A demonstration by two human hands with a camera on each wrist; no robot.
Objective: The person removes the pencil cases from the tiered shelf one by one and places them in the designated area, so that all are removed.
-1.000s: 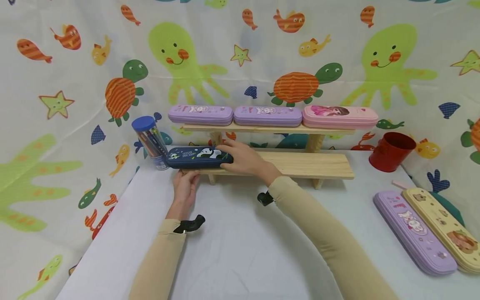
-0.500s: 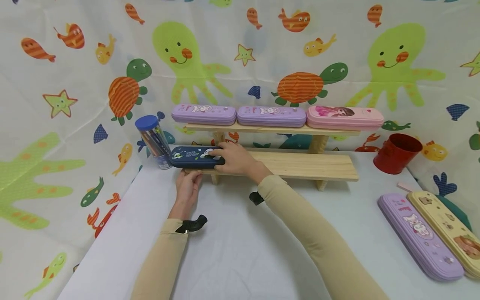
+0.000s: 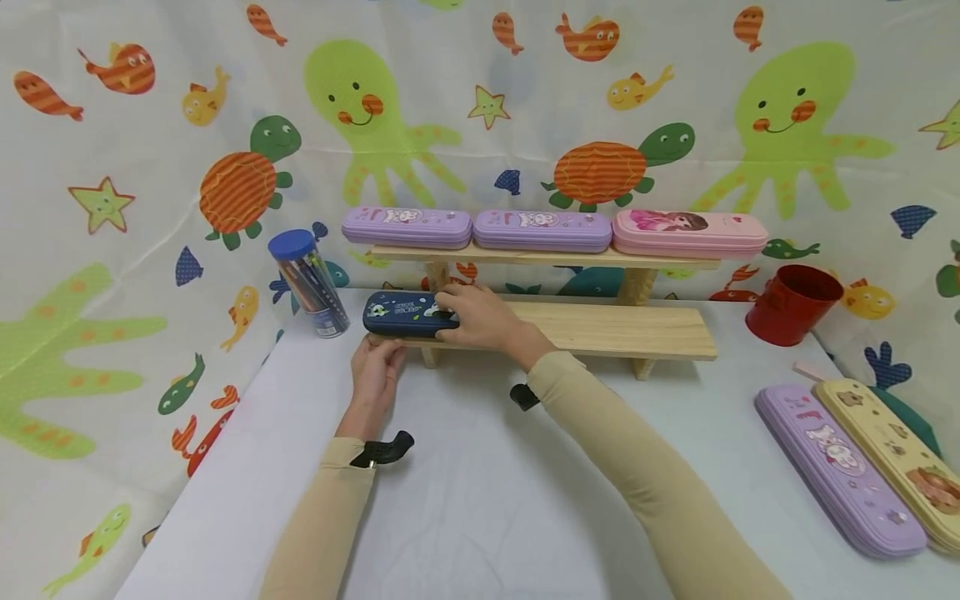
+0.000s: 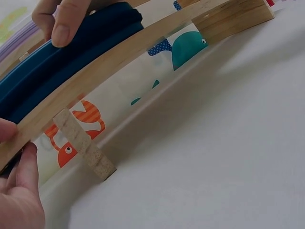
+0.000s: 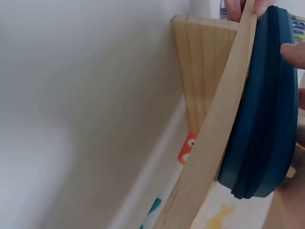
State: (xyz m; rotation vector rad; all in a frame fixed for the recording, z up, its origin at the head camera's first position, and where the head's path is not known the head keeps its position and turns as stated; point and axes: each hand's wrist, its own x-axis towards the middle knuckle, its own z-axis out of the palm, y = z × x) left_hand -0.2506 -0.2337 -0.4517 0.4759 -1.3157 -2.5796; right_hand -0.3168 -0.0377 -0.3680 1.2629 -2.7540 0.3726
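A dark blue zip pencil case (image 3: 405,314) with a printed lid lies on the left end of the wooden rack's lower shelf (image 3: 600,327). My right hand (image 3: 483,319) grips its right part, covering that end; in the right wrist view the case's zip side (image 5: 262,105) faces the camera. My left hand (image 3: 375,375) holds the shelf's left front corner, the thumb at the board's edge and the fingers (image 4: 26,167) below it. Purple pencil cases (image 3: 408,227) and a pink one (image 3: 688,233) line the upper shelf.
Left of the rack stands a clear tub of pencils (image 3: 309,283) with a blue lid, just apart from the case. A red bucket (image 3: 793,304) stands at the right. A purple case (image 3: 840,471) and a cream case (image 3: 896,454) lie on the table's right side.
My right hand first slid left along the blue pencil case, then the case shifted right with it, leaving a gap beside the pencil tub. My left hand stays at the shelf corner.
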